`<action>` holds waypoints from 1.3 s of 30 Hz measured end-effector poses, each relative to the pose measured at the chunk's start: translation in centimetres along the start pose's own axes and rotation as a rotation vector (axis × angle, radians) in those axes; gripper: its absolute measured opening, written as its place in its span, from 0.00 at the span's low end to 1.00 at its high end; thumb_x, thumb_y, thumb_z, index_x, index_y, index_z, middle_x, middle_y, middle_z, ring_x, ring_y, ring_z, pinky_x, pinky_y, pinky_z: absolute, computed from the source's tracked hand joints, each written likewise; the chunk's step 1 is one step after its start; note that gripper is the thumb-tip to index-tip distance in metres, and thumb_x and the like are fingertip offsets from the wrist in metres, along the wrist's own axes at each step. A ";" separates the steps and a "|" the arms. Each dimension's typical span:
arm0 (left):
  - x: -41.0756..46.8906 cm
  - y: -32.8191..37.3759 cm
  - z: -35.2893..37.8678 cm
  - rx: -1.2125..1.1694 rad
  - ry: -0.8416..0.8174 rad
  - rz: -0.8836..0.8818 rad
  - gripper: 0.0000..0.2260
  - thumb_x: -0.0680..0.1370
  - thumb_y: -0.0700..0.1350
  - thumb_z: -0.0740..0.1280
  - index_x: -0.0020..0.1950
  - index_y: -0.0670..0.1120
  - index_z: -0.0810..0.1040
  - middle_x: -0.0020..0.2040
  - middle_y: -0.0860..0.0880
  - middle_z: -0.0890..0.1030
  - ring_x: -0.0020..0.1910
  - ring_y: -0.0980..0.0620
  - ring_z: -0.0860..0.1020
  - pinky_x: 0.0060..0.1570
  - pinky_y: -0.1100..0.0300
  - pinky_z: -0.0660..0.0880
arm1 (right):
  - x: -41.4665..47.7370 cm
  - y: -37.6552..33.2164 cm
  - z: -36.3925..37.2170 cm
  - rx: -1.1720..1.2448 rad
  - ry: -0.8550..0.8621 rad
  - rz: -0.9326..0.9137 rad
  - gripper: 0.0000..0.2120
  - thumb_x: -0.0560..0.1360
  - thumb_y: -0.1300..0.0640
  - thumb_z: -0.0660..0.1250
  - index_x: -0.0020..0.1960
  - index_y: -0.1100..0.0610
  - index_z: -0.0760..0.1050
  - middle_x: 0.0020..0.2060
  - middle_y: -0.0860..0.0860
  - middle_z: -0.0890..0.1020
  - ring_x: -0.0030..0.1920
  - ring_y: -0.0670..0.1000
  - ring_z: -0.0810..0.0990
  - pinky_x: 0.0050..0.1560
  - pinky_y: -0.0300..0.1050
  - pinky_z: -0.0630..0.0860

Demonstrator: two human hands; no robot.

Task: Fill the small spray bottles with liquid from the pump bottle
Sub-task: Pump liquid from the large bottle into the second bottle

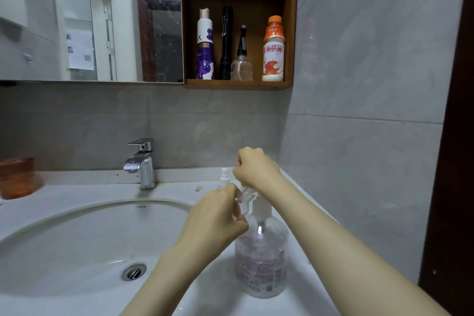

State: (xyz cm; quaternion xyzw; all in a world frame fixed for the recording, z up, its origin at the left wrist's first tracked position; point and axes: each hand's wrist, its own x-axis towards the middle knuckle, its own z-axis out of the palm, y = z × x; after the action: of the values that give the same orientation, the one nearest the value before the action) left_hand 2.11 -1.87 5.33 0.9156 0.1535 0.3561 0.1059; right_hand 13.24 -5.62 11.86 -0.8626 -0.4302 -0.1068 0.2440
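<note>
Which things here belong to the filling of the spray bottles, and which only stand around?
For the job: pump bottle; small bottle held by the left hand; second spray bottle behind it; right hand above the pump.
Just lying about: tap; orange cup; on the shelf, a torch, a drink bottle, a purple can.

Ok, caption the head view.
Left hand holds a small spray bottle to the pump bottle beside the sink.
</note>
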 end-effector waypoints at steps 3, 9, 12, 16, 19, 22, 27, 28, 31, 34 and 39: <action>0.0 0.1 -0.2 -0.010 -0.007 -0.013 0.10 0.70 0.41 0.64 0.42 0.53 0.65 0.31 0.58 0.71 0.36 0.55 0.72 0.30 0.65 0.62 | 0.0 -0.1 -0.3 0.022 0.008 -0.009 0.11 0.72 0.64 0.57 0.52 0.58 0.72 0.54 0.57 0.76 0.54 0.61 0.76 0.46 0.46 0.69; 0.5 0.3 -0.6 0.021 -0.012 -0.013 0.12 0.70 0.42 0.64 0.38 0.56 0.61 0.31 0.59 0.70 0.41 0.52 0.73 0.30 0.64 0.60 | 0.1 -0.2 -0.7 0.002 0.021 -0.025 0.11 0.74 0.64 0.56 0.54 0.58 0.72 0.54 0.57 0.75 0.54 0.61 0.75 0.45 0.46 0.67; 0.5 0.3 -0.6 0.010 -0.010 -0.004 0.14 0.70 0.42 0.64 0.38 0.56 0.60 0.32 0.59 0.71 0.41 0.52 0.73 0.30 0.64 0.61 | 0.1 -0.3 -0.9 -0.003 0.022 -0.028 0.10 0.73 0.64 0.56 0.53 0.58 0.72 0.53 0.57 0.75 0.53 0.61 0.75 0.45 0.46 0.67; 0.4 0.2 -0.7 0.017 0.011 0.002 0.10 0.70 0.42 0.65 0.42 0.53 0.65 0.31 0.59 0.71 0.39 0.53 0.72 0.30 0.64 0.61 | -0.1 -0.4 -0.8 -0.008 0.029 -0.036 0.10 0.73 0.64 0.57 0.53 0.59 0.72 0.52 0.57 0.75 0.53 0.61 0.75 0.44 0.46 0.66; 0.2 0.2 -0.6 0.008 0.019 0.005 0.10 0.70 0.42 0.65 0.42 0.53 0.65 0.31 0.59 0.71 0.39 0.53 0.73 0.30 0.65 0.61 | -0.1 -0.3 -0.8 -0.010 0.030 -0.031 0.11 0.73 0.64 0.57 0.53 0.59 0.72 0.51 0.57 0.75 0.54 0.61 0.75 0.44 0.46 0.66; 0.3 0.1 -0.5 0.005 0.022 0.013 0.10 0.70 0.42 0.65 0.43 0.53 0.65 0.32 0.59 0.72 0.39 0.52 0.74 0.31 0.64 0.61 | -0.1 -0.3 -0.9 -0.012 0.022 -0.031 0.08 0.73 0.64 0.57 0.50 0.58 0.71 0.52 0.57 0.76 0.51 0.61 0.76 0.43 0.46 0.66; -0.2 -0.1 0.0 0.016 0.003 -0.005 0.08 0.70 0.42 0.65 0.43 0.51 0.67 0.31 0.59 0.70 0.37 0.53 0.73 0.33 0.60 0.65 | -0.4 -0.2 0.0 -0.065 -0.017 -0.031 0.12 0.74 0.63 0.58 0.56 0.59 0.72 0.56 0.57 0.75 0.55 0.61 0.75 0.46 0.46 0.67; -0.2 -0.1 0.1 0.005 -0.002 -0.011 0.08 0.70 0.42 0.65 0.43 0.51 0.67 0.32 0.59 0.71 0.37 0.53 0.74 0.34 0.60 0.66 | -0.3 -0.1 0.0 -0.072 -0.022 -0.029 0.12 0.74 0.63 0.58 0.57 0.59 0.72 0.57 0.57 0.75 0.55 0.60 0.75 0.46 0.46 0.67; 0.1 0.1 -0.1 0.005 -0.017 -0.013 0.08 0.70 0.42 0.65 0.43 0.50 0.67 0.32 0.59 0.71 0.37 0.54 0.74 0.33 0.61 0.65 | -0.1 0.1 -0.1 -0.059 -0.013 -0.027 0.12 0.74 0.63 0.58 0.56 0.59 0.72 0.56 0.57 0.75 0.55 0.60 0.75 0.45 0.46 0.66; 0.2 0.2 -0.3 0.023 -0.018 -0.006 0.10 0.70 0.42 0.65 0.40 0.53 0.64 0.31 0.58 0.70 0.36 0.53 0.72 0.29 0.63 0.60 | -0.3 0.0 -0.3 -0.034 -0.010 -0.018 0.12 0.74 0.63 0.58 0.56 0.59 0.72 0.56 0.57 0.75 0.55 0.61 0.75 0.46 0.46 0.66; 0.1 0.3 -0.6 0.042 -0.013 -0.008 0.09 0.70 0.42 0.64 0.43 0.52 0.65 0.31 0.59 0.69 0.36 0.54 0.70 0.29 0.64 0.59 | -0.2 -0.2 -0.5 -0.018 0.006 -0.019 0.12 0.73 0.64 0.57 0.55 0.59 0.72 0.56 0.57 0.75 0.55 0.61 0.75 0.47 0.46 0.67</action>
State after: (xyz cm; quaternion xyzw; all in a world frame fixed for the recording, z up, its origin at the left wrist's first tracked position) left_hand 1.81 -2.03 5.90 0.9194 0.1640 0.3462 0.0890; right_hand 12.97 -5.94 12.24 -0.8602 -0.4368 -0.1155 0.2364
